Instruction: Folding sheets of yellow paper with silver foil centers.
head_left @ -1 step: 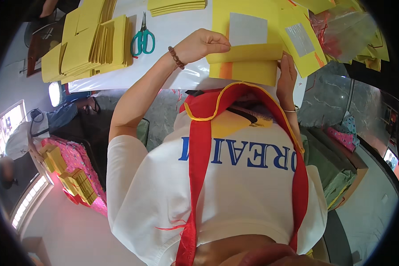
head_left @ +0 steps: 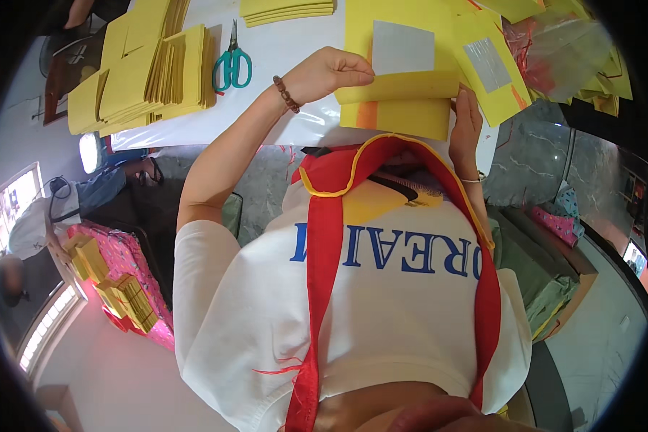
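A yellow paper sheet (head_left: 403, 119) with an orange stripe lies at the table's near edge, its flap (head_left: 399, 86) folded over. My left hand (head_left: 335, 74), wearing a beaded bracelet, pinches the flap's left end between thumb and fingers. At the right end, my right hand (head_left: 466, 122) grips the sheet's edge with fingers pointing up; its thumb is hidden. Just beyond the fold shows a silver-grey square (head_left: 403, 47) on yellow paper. Another yellow sheet with a silver rectangle (head_left: 487, 63) lies to the right.
Teal-handled scissors (head_left: 232, 66) lie left of my hands, beside stacks of folded yellow paper (head_left: 133, 79). More folded yellow paper (head_left: 288, 11) sits at the back. A clear plastic bag (head_left: 554, 54) rests at right. Far left, a person (head_left: 39, 223) is beside yellow bundles (head_left: 129, 299) on pink cloth.
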The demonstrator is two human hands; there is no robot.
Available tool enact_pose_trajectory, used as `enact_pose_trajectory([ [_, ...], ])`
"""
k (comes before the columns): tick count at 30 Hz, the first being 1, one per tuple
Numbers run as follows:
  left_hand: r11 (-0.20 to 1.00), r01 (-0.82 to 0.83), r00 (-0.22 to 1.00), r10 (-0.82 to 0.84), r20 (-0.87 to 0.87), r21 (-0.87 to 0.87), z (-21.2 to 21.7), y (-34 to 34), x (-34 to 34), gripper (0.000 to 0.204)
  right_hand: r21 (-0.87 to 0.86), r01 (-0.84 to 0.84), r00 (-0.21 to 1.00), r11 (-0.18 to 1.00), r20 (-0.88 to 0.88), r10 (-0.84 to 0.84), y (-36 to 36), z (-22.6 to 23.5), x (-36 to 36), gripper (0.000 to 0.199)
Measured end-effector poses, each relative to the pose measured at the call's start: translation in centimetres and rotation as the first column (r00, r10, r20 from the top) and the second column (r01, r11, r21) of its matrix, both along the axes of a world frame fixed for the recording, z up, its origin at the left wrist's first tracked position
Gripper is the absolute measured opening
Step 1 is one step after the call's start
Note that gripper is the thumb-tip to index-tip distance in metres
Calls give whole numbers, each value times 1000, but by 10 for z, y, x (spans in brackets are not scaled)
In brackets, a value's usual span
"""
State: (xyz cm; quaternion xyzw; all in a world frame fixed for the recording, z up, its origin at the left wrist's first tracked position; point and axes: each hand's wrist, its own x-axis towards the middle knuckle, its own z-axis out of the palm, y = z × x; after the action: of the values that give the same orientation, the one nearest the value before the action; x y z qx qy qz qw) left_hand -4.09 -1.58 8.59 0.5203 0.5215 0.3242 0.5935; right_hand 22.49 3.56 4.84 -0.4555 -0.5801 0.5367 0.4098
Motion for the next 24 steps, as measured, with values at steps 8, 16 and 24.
enact_pose_trajectory([
  [8,1000,-29,999,28,23,9,-7,2,-2,20,135,-119,993,984,-7,121,3,-11,6,24],
  [16,779,147,984,-55,-167,610,11,-12,-16,44,111,-125,991,986,-31,129,4,-21,7,23],
  [24,613,445,525,411,-745,653,-14,-19,6,51,149,-163,985,975,81,152,10,-9,14,38],
])
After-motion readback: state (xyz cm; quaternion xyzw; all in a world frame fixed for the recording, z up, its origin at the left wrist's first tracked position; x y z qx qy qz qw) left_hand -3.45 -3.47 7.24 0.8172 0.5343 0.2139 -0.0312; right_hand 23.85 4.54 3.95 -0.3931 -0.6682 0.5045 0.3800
